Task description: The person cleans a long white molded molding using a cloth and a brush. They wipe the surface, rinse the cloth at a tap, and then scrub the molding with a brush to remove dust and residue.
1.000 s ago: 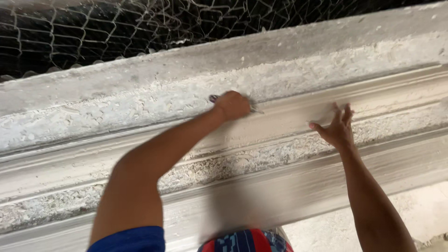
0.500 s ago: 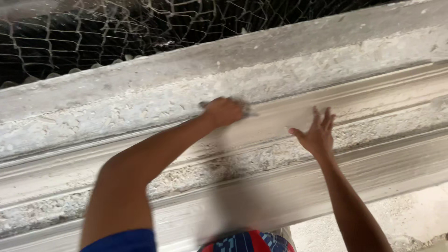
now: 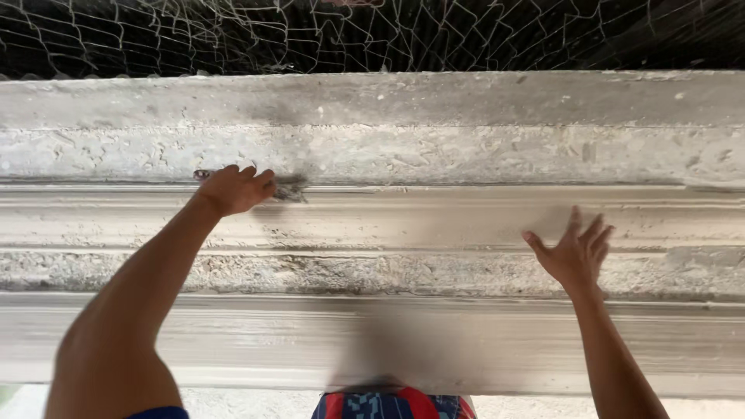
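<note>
My left hand [image 3: 233, 188] is raised against a grey plaster cornice moulding [image 3: 434, 225] and is closed around a small tool whose dark handle end shows at its left and whose grey blade [image 3: 290, 188] lies on the upper groove. My right hand [image 3: 576, 252] rests flat with fingers spread on the middle band of the moulding, holding nothing. Both forearms reach up from the bottom of the view.
A rough cement band [image 3: 403, 151] runs above the moulding and another coarse band [image 3: 372, 273] below the middle. Wire mesh [image 3: 326, 35] covers the dark opening at the top. A red and blue cloth [image 3: 392, 405] shows at the bottom edge.
The view has levelled out and shifted. My left hand with the tool has slid left along the upper groove. My right hand stays flat on the moulding, now farther from the left hand.
</note>
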